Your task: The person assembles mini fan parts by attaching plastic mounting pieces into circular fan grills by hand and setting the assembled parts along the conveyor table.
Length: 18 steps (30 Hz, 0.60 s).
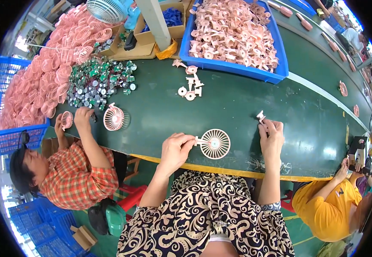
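My left hand (178, 150) pinches the short stem of a round pink fan grille (215, 144), its slatted face turned up over the table's near edge. To the right, my right hand (272, 133) grips a small pale pink plastic part (260, 116) between thumb and fingers, its tip sticking up past them. The two held pieces are well apart. Farther off, between the hands and the large blue bin, lies a small cluster of loose pink plastic parts (190, 88). Another pink fan grille (114, 118) rests on the table to my left.
A blue bin (282, 68) heaped with small pink parts stands at the back of the green table (160, 111). Circuit boards with motors (102, 81) and pink grilles (44, 85) pile up at left. Co-workers sit on both sides; a conveyor (323, 55) runs at far right.
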Available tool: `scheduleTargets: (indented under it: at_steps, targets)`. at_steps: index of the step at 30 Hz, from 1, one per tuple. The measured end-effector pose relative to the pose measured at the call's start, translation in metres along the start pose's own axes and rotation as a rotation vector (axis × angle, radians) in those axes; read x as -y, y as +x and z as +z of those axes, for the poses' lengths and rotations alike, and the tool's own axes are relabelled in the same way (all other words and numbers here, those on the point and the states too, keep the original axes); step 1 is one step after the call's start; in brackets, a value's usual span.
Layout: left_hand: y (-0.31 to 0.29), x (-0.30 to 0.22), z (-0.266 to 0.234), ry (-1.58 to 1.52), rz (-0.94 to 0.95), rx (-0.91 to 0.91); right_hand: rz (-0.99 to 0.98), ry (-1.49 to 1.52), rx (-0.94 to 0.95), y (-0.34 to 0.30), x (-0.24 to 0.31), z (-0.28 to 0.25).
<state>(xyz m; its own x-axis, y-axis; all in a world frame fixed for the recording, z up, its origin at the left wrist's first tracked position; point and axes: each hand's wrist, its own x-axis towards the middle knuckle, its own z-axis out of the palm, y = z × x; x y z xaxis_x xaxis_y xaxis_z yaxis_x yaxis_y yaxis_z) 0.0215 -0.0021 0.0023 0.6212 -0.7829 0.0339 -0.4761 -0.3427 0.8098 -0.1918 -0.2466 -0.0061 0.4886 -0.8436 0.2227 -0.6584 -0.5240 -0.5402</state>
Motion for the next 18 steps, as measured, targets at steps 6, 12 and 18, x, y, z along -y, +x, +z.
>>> scheduleTargets:
  at_steps: [6, 12, 18]
  targets:
    - [0.0, 0.0, 0.002, -0.042, 0.003, 0.027, -0.103, 0.09, 0.105, -0.018, 0.022, 0.012]
    - [-0.002, 0.004, 0.004, -0.04, 0.001, 0.028, -0.118, 0.058, 0.091, -0.02, 0.025, 0.012]
    - [-0.002, 0.002, 0.003, -0.013, -0.007, 0.061, -0.304, 0.336, 0.195, -0.043, 0.079, 0.006]
